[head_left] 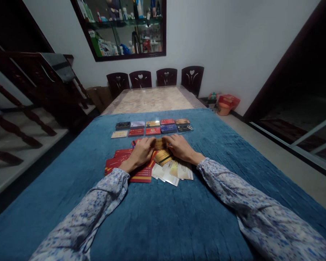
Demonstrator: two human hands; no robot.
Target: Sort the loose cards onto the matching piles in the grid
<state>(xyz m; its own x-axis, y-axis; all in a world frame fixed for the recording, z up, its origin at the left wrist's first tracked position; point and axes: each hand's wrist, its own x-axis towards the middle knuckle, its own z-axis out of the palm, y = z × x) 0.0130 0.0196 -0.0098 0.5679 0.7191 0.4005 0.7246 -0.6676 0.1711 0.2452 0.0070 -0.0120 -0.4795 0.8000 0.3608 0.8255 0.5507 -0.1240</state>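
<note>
A loose heap of cards, red, gold and white, lies on a blue cloth in front of me. My left hand and my right hand rest on top of the heap, and both pinch one gold card between their fingertips. Beyond the heap, two tidy rows of small card stacks sit side by side: dark, white, gold, red and blue ones.
The blue cloth covers the near part of a long marble-topped table. Several dark chairs stand at its far end. A stair railing rises on the left. A red container sits on the floor at right.
</note>
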